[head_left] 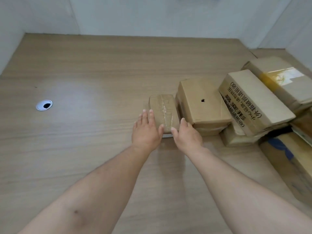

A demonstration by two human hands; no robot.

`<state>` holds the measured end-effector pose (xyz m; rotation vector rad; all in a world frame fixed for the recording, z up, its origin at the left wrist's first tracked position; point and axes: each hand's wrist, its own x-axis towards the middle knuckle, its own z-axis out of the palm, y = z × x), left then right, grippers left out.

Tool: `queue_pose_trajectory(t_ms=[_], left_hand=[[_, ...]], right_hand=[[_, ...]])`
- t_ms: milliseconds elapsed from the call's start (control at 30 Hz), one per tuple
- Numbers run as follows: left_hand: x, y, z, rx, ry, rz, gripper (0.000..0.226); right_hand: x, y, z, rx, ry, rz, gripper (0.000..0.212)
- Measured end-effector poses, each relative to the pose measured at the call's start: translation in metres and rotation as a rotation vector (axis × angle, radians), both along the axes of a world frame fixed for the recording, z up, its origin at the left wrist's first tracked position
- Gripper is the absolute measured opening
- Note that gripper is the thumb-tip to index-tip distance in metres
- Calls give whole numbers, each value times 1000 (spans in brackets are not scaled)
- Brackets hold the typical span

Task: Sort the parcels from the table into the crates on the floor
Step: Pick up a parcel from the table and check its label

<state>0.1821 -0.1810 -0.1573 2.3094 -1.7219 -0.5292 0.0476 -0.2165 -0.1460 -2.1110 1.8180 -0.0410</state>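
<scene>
– Forearms: two, bare, entering from the bottom edge and converging at mid-frame.
– Noted. Hands?
– Left hand (146,130) lies against the left side of the parcel (163,110), fingers straight and together, thumb at its near edge. Right hand (187,135) stands at the parcel's right side, thumb at the near edge, fingers extended into the gap beside the holed box (202,102). Neither hand curls round anything.
– Parcel's position?
– Flat on the table (84,73), just right of centre, tape running along its top, close beside the holed box.
– Other stock?
– All at the right of the frame. Holed box sits on a lower carton. Printed box (253,100) lies tilted across cartons beneath it. Taped box (283,80) is behind that, towards the upper right. Blue-marked box (290,162) occupies the lower right edge.
– Fixtures?
– Grommet (44,105) in the tabletop, left of centre. Pale walls (152,16) across the top.
</scene>
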Motion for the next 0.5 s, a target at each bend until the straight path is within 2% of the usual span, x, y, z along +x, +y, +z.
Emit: queue_pose_trajectory(t_ms=[200,333,500], left_hand=[[-2,-19,-2,75,360,115,76],[-1,-9,3,129,545,273,76],[-4,27,17,93,675,400,40]], right_hand=[[16,-13,-7,147,-174,-116,58],[16,-11,0,230,-315,-207,49],[8,13,9,358,-362,-180,49]])
